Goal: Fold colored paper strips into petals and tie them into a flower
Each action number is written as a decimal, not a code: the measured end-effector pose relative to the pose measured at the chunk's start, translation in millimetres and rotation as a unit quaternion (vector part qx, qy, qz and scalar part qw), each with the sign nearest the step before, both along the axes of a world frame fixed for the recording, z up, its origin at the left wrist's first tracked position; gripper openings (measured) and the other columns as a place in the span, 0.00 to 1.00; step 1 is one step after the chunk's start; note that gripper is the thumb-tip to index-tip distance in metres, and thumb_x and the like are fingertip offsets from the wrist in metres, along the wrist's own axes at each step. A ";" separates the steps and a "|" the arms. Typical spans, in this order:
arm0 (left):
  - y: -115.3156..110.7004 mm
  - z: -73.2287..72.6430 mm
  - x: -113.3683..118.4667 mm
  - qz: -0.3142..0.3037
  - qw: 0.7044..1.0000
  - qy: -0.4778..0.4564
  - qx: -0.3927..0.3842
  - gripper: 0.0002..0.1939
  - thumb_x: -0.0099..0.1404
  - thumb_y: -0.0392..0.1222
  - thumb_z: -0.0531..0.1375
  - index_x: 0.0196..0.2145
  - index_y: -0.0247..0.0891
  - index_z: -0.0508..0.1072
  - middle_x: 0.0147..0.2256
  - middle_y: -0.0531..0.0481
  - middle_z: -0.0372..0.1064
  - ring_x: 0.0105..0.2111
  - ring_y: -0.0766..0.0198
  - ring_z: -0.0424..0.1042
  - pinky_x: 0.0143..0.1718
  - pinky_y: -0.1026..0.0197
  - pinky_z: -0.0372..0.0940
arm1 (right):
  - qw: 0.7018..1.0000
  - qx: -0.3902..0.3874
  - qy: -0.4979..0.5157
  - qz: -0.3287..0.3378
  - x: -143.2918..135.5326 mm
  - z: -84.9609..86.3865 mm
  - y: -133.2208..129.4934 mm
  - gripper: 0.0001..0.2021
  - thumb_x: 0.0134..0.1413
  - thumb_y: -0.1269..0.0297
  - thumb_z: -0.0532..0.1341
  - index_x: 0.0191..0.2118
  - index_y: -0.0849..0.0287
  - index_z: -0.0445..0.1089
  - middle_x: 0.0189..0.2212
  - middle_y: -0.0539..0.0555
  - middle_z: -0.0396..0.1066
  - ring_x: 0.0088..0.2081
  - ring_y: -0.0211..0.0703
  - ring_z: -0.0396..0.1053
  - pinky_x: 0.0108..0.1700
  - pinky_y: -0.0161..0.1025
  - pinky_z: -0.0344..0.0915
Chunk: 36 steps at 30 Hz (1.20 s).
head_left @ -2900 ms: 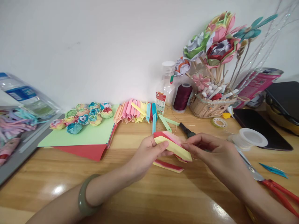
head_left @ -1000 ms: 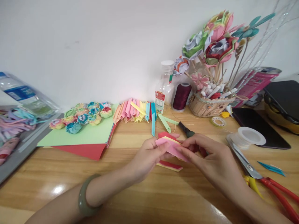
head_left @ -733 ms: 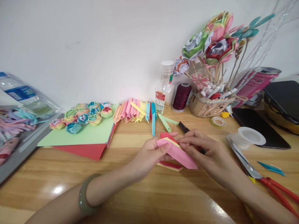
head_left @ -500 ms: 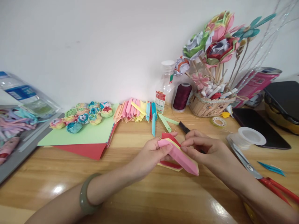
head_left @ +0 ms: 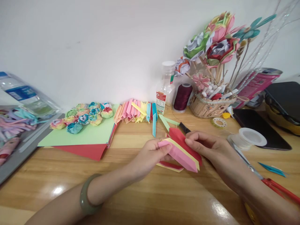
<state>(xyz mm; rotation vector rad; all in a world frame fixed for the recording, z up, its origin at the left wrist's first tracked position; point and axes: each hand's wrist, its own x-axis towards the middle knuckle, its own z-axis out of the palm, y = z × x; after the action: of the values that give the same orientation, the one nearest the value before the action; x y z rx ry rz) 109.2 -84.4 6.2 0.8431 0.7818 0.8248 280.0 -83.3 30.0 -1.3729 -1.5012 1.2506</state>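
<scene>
My left hand [head_left: 153,156] pinches a pink folded paper strip [head_left: 179,157] with a yellow folded strip [head_left: 191,159] just behind it; thumb on top, other fingers hidden beneath. My right hand [head_left: 206,145] is closed on a red folded paper strip [head_left: 179,137], which lies along the far side of the yellow one. Below the left fingers, more folded paper [head_left: 170,166] in red and pale yellow shows partly. Beyond the hands lie green folded strips [head_left: 165,122] and a black object [head_left: 184,127], partly covered by the right hand.
Folded strips [head_left: 133,112] line the wall beside a bottle [head_left: 167,84] and a thread cone [head_left: 183,97]. At left, small paper flowers [head_left: 83,118] sit on green paper [head_left: 93,139]. At right are a flower basket [head_left: 208,107], phone [head_left: 260,128], clear spool [head_left: 250,139] and red-handled scissors [head_left: 278,189].
The red strip has come out farther from behind the yellow one, with my right hand now gripping it. My left hand has hardly moved.
</scene>
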 end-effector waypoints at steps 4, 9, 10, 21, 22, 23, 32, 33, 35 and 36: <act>0.4 -0.6 -0.5 0.007 1.000 0.009 -0.009 0.15 0.55 0.44 0.60 0.37 0.30 0.71 0.34 0.45 0.70 0.36 0.61 0.69 0.43 0.56 0.62 | 0.989 0.073 0.006 -0.131 3.4 -3.3 -1.0 0.12 0.46 0.53 0.60 0.25 0.57 0.66 0.21 0.47 0.63 0.23 0.34 0.58 0.23 0.31 0.55; -0.3 -0.4 1.6 0.036 0.999 -0.017 -0.005 0.11 0.54 0.43 0.60 0.31 0.31 0.72 0.31 0.47 0.70 0.33 0.64 0.70 0.41 0.59 0.63 | 0.992 0.106 -0.042 -0.054 -4.0 -4.3 -8.4 0.10 0.47 0.55 0.59 0.25 0.57 0.67 0.20 0.48 0.65 0.22 0.35 0.60 0.22 0.32 0.56; -1.0 0.0 2.5 0.042 0.998 -0.034 -0.012 0.10 0.54 0.42 0.61 0.31 0.32 0.72 0.31 0.48 0.70 0.33 0.65 0.70 0.40 0.60 0.63 | 0.991 0.114 -0.074 -0.017 -5.9 -5.9 -9.6 0.10 0.49 0.56 0.58 0.25 0.57 0.67 0.20 0.48 0.65 0.21 0.35 0.59 0.22 0.33 0.55; -5.2 5.8 3.0 0.018 0.995 -0.082 -0.045 0.15 0.53 0.38 0.61 0.40 0.34 0.70 0.37 0.45 0.70 0.36 0.62 0.70 0.40 0.57 0.64 | 0.892 0.374 -0.254 0.020 -7.1 -21.3 -9.3 0.05 0.54 0.68 0.55 0.36 0.58 0.68 0.33 0.54 0.68 0.35 0.41 0.66 0.35 0.37 0.63; -5.0 5.8 2.9 0.032 0.995 -0.080 -0.044 0.14 0.54 0.36 0.61 0.40 0.34 0.70 0.37 0.46 0.70 0.36 0.63 0.70 0.40 0.57 0.64 | 0.874 0.399 -0.276 0.021 -7.6 -21.4 -10.0 0.06 0.54 0.68 0.55 0.37 0.58 0.69 0.34 0.55 0.69 0.36 0.42 0.66 0.35 0.38 0.64; -4.8 5.5 2.8 0.047 0.995 -0.080 -0.041 0.13 0.55 0.36 0.60 0.40 0.34 0.70 0.36 0.46 0.70 0.36 0.63 0.70 0.41 0.58 0.64 | 0.857 0.418 -0.301 0.020 -8.0 -21.5 -10.9 0.07 0.54 0.66 0.56 0.38 0.59 0.68 0.35 0.56 0.69 0.37 0.43 0.66 0.35 0.40 0.65; -2.5 5.5 1.9 0.085 0.995 -0.036 -0.026 0.09 0.56 0.35 0.57 0.36 0.33 0.72 0.35 0.47 0.71 0.36 0.66 0.69 0.41 0.62 0.62 | 0.815 0.445 -0.366 0.067 -8.8 -34.3 -12.9 0.17 0.56 0.67 0.53 0.51 0.66 0.62 0.40 0.59 0.72 0.37 0.44 0.71 0.34 0.39 0.69; -2.1 6.3 1.3 0.084 0.996 -0.017 -0.020 0.09 0.56 0.36 0.57 0.36 0.33 0.72 0.35 0.47 0.71 0.35 0.66 0.69 0.41 0.62 0.61 | 0.826 0.432 -0.354 0.075 -8.8 -35.8 -12.5 0.17 0.56 0.68 0.53 0.51 0.66 0.61 0.40 0.59 0.72 0.37 0.44 0.71 0.35 0.40 0.70; -1.2 7.5 -0.1 0.077 0.997 0.018 -0.016 0.11 0.56 0.38 0.57 0.38 0.34 0.72 0.32 0.48 0.71 0.33 0.66 0.69 0.39 0.62 0.61 | 0.852 0.397 -0.330 0.092 -9.0 -37.3 -12.0 0.17 0.56 0.68 0.53 0.51 0.65 0.62 0.41 0.59 0.72 0.38 0.44 0.71 0.37 0.40 0.69; -0.6 7.7 -1.0 0.073 0.997 0.026 -0.016 0.12 0.56 0.39 0.58 0.39 0.34 0.71 0.31 0.48 0.70 0.32 0.66 0.68 0.38 0.62 0.62 | 0.865 0.377 -0.317 0.098 -9.4 -36.9 -11.8 0.17 0.56 0.67 0.53 0.51 0.65 0.62 0.41 0.59 0.71 0.38 0.44 0.71 0.38 0.40 0.69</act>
<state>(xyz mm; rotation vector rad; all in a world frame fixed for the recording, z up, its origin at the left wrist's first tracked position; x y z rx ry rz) 108.3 -85.1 13.9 0.7877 0.9097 0.9200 270.6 -95.1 -6.9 -1.1234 -2.2921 0.1799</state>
